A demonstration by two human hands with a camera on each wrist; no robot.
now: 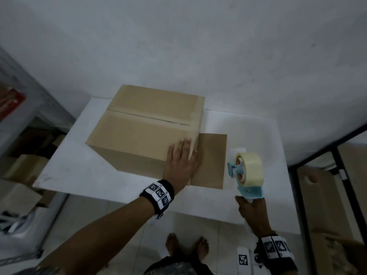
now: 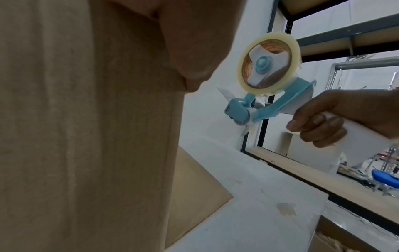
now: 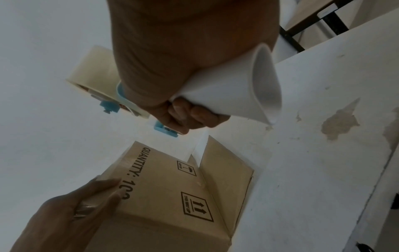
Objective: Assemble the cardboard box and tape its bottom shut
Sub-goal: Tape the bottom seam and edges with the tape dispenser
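Standing closed-side up on the white table (image 1: 83, 175), the cardboard box (image 1: 143, 126) is plain brown, its two upper flaps meeting along a centre seam covered by clear tape. One side bears black print, "QUANTITY" and up-arrows, and a loose flap (image 1: 210, 161) lies flat at its 3 o'clock. The left hand (image 1: 181, 159) presses straight fingers on the near right corner. At 4 o'clock, clear of the box, the right hand (image 1: 252, 213) grips the white handle of a blue tape dispenser (image 1: 246, 171).

The left hand (image 3: 71, 214) covers the end of the box's (image 1: 143, 132) "QUANTITY" number (last digits unreadable); small icon captions blur.
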